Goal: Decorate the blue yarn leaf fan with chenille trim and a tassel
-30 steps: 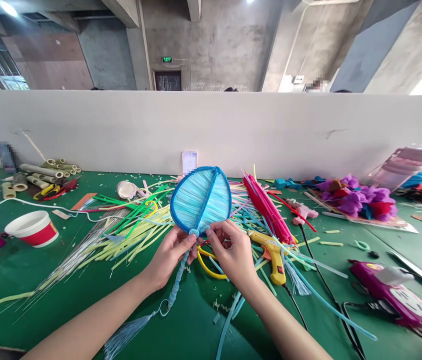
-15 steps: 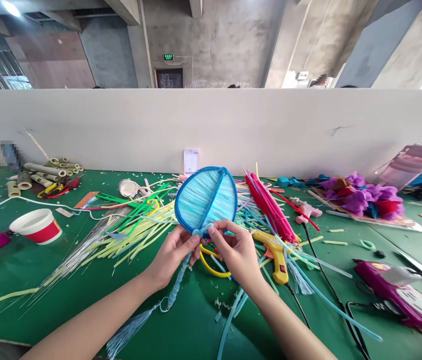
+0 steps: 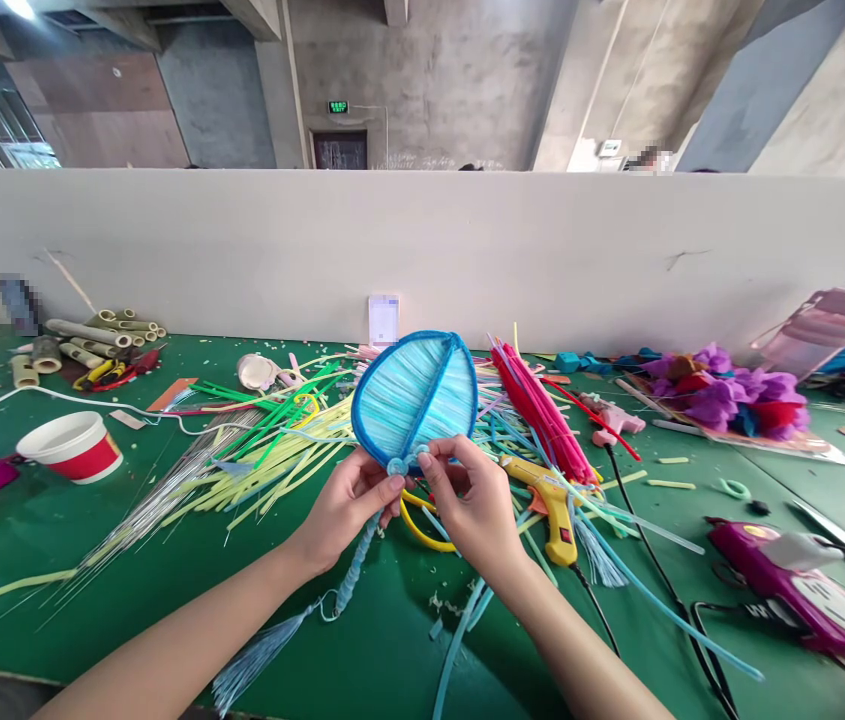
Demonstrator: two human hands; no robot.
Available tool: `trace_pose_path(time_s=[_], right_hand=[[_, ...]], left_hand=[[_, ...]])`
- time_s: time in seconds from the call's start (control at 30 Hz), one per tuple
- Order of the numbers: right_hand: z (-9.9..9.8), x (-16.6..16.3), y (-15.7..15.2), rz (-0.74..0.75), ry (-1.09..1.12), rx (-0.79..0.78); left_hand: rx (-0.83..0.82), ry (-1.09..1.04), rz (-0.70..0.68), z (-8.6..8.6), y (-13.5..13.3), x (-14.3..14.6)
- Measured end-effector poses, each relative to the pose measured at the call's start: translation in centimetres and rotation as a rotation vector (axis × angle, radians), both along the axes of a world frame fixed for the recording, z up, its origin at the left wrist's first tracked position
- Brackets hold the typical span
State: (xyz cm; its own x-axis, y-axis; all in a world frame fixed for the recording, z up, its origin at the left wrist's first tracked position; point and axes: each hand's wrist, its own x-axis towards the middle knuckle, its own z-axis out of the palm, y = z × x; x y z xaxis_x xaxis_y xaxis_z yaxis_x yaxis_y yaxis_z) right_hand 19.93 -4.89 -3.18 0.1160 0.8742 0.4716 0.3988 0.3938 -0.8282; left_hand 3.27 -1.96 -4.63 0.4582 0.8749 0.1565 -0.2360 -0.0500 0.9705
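Observation:
A blue hand fan (image 3: pixel 416 395) with a dark blue rim and centre rib is held up before me. Its twisted light blue handle (image 3: pixel 357 570) slants down to the left and ends in a blue tassel (image 3: pixel 263 660). My left hand (image 3: pixel 351 505) is closed around the top of the handle, thumb near a small light blue coil at the fan's base. Fingers of my right hand (image 3: pixel 471 500) pinch the light blue trim (image 3: pixel 414 457) at the lower edge of the fan. Behind my right hand, a yellow glue gun (image 3: pixel 553 510) lies on the table.
Pipe cleaners (image 3: pixel 279 465) in yellow and green lie behind the fan, with a red bundle (image 3: pixel 542 410) to their right. A paper cup (image 3: pixel 71 447) and bamboo pieces (image 3: pixel 92 345) are at left. A purple power strip (image 3: pixel 804 585) sits right on the green table (image 3: pixel 189 620).
Both hands keep their hold on the fan, which has barely shifted. The view has tilted very slightly.

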Motion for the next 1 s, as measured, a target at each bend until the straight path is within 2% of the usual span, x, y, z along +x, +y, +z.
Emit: trace_pose_path(time_s=[0.23,0.43,0.67,0.83,1.0], right_hand=[[-0.06,-0.10,-0.12,-0.016,-0.083,0.023],[-0.04,-0.17,-0.17,-0.016,0.015,-0.041],[-0.22,-0.35,-0.33,-0.039,0.015,-0.050],[-0.33,-0.53,-0.28,-0.010,0.153,-0.133],[-0.06,-0.37,-0.07,0.009,0.156,-0.178]], left_hand=[[-0.005,0.011,0.014,0.14,0.02,0.09],[-0.043,-0.020,0.010,0.12,0.13,0.11],[-0.065,-0.035,0.039,0.02,0.22,0.14],[-0.051,-0.027,0.037,0.12,0.16,0.12],[-0.054,-0.025,0.040,0.03,0.21,0.08]])
